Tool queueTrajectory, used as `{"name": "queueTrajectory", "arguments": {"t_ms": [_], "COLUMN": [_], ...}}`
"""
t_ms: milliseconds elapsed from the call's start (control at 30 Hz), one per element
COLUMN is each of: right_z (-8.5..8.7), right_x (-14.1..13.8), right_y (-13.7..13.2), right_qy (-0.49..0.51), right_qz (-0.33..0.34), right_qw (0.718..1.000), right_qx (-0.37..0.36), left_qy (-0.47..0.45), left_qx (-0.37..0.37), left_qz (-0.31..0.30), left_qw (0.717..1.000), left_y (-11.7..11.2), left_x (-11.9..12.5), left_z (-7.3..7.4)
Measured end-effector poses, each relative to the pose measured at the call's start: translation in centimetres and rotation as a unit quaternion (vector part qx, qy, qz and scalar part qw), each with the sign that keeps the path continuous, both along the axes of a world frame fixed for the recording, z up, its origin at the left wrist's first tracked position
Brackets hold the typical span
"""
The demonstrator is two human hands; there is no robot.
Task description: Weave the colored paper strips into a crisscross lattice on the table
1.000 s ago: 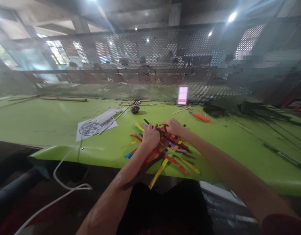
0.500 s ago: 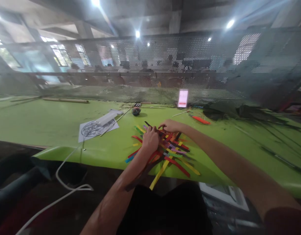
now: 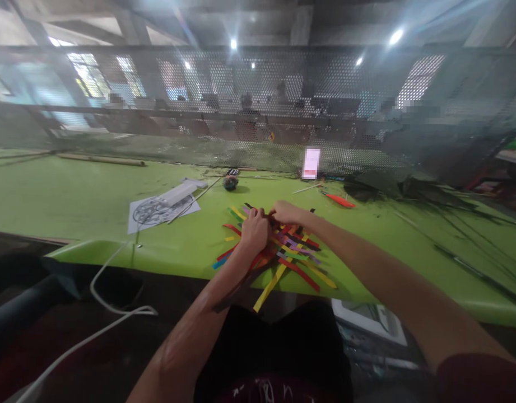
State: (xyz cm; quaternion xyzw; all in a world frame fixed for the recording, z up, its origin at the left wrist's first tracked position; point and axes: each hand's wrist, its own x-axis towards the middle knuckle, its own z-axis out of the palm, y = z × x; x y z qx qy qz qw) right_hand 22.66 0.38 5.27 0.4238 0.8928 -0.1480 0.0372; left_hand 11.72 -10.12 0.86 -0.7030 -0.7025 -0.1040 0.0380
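A loose mat of woven coloured strips (image 3: pixel 293 244) in red, yellow, purple, green and black lies near the front edge of the green-covered table (image 3: pixel 190 229). Its strip ends fan out, and one yellow strip (image 3: pixel 269 289) hangs over the edge. My left hand (image 3: pixel 256 228) is closed over the mat's left upper part, fingers curled on the strips. Close beside it, my right hand (image 3: pixel 286 212) bends its fingers down at the far edge, pinching among the strips. Both sets of fingertips are partly hidden, so the exact strips held are hard to make out.
Left of the mat lie a printed drawing (image 3: pixel 150 214) and a white power strip (image 3: pixel 182 192) with a white cable (image 3: pixel 98 291). Behind are a dark ball (image 3: pixel 230 183), an orange-handled tool (image 3: pixel 340 200) and a phone-like screen (image 3: pixel 311 163) against a perforated metal screen (image 3: pixel 224 134). Dark leaves (image 3: pixel 379 187) lie right.
My right hand has shifted slightly left, closer to my left hand, with its fingers now lower among the strips. The whole view has tilted a little.
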Motion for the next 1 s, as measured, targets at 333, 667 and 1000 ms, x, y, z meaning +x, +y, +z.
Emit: {"name": "queueTrajectory", "arguments": {"t_ms": [333, 667, 1000], "right_z": [-0.2, -0.2, 1.0], "right_x": [0.2, 1.7, 2.5], "right_y": [-0.6, -1.4, -1.1], "right_qy": [0.039, 0.060, 0.104], "right_qz": [-0.060, -0.055, -0.066], "right_qw": [0.996, 0.995, 0.985], "right_qx": [-0.047, -0.050, -0.122], "left_qy": [0.015, 0.017, 0.004], "left_qx": [-0.003, -0.005, -0.004], "left_qz": [-0.001, -0.006, -0.009], "left_qw": [1.000, 1.000, 1.000], "left_y": [-0.3, -0.3, 0.2], "left_x": [0.1, 0.0, -0.2], "left_z": [0.2, 0.1, -0.3]}}
